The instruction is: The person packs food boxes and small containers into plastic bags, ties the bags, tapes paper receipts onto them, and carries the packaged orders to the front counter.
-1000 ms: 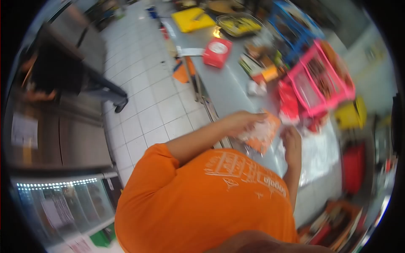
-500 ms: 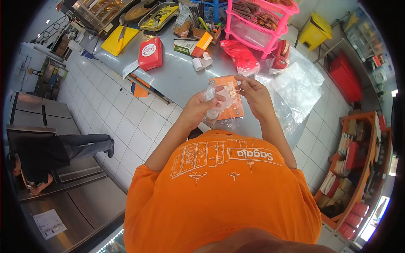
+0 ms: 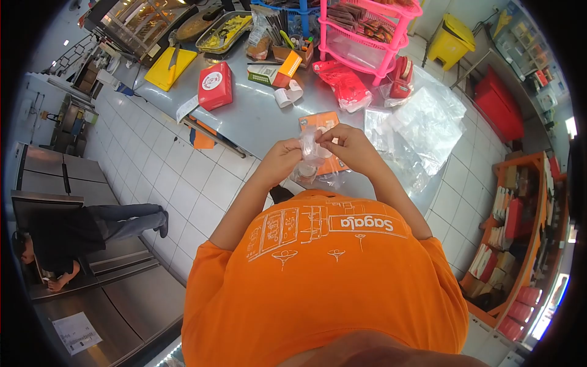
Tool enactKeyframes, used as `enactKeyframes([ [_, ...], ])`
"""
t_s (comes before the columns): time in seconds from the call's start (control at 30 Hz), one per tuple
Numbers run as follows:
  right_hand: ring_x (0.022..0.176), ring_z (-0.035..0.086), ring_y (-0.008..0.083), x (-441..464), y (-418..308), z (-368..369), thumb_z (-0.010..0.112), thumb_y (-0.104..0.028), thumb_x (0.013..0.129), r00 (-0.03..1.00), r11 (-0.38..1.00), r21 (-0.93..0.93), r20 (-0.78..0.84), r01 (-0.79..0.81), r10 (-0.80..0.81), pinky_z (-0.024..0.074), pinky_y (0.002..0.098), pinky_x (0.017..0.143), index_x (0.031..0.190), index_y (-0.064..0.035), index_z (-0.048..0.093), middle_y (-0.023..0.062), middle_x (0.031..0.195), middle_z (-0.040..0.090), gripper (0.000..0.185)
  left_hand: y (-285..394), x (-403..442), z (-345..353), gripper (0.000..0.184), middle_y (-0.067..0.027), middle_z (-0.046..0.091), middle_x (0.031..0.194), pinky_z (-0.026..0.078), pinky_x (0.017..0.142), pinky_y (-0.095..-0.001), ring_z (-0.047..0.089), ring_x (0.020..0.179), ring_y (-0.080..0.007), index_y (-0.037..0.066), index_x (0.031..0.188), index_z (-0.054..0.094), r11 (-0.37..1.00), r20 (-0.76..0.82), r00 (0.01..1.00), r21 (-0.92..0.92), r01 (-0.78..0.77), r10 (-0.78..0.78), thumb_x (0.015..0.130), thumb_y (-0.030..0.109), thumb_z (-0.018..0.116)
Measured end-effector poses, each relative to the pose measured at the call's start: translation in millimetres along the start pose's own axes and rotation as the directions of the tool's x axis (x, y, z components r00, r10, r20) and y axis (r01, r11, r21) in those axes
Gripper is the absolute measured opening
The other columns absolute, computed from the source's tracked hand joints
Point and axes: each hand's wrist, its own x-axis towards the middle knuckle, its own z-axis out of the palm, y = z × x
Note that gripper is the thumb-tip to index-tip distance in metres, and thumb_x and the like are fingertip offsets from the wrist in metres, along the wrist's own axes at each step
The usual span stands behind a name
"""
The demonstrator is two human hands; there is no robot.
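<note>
Metal table (image 3: pixel 251 116) lies beneath. Left hand (image 3: pixel 282 159) and right hand (image 3: pixel 351 147) pinch the clear plastic (image 3: pixel 310 150) narrowly; it seems light, soft, slippery, best taken by its edges.

Looks like a food-shop kitchen. Judged from steel table (image 3: pixel 254 122) under left hand (image 3: pixel 283 160), with yellow cutting board (image 3: pixel 161 72), knife (image 3: pixel 175 56), tray (image 3: pixel 238 35) of yellow food and glass-fronted cabinet (image 3: pixel 162 46) set ahead-left of it. Has pink rack (image 3: pixel 323 37) of packets ahead of right hand (image 3: pixel 350 147), orange shelf (image 3: pixel 534 220) of boxes well right, steel cupboards (image 3: pixel 137 293) well left. Floored in white tile (image 3: pixel 205 183).
</note>
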Motion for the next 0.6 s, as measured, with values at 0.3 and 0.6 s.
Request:
enactKeyframes([
  [0.3,0.073,0.058,0.0083,20.9,15.2,21.0,0.068,-0.004,0.080,0.996,0.873,0.480,0.050,-0.089,0.074,0.0464,0.0223,0.066,0.092,-0.0016,0.056,0.0016,0.083,0.061,0.017,27.8,2.7,-10.8,0.017,-0.0082,0.067,0.076,0.047,0.064,-0.0284,0.059,0.067,-0.0117,0.002,0.093,0.069,0.833,-0.095,0.985,0.549,-0.068,0.143,0.084,0.012,0.058],
  [0.6,0.075,0.056,0.0084,40.5,3.4,23.7,0.065,-0.004,0.080,0.990,0.891,0.438,-0.018,-0.117,0.139,0.0463,0.0226,0.069,0.095,0.0015,0.057,0.0030,0.085,0.061,0.018,61.0,18.8,-29.8,0.016,-0.0200,0.060,0.069,0.045,0.059,-0.0351,0.060,0.060,-0.0261,-0.003,0.083,0.062,0.617,-0.018,0.971,0.775,-0.137,0.239,0.077,0.010,0.057],
])
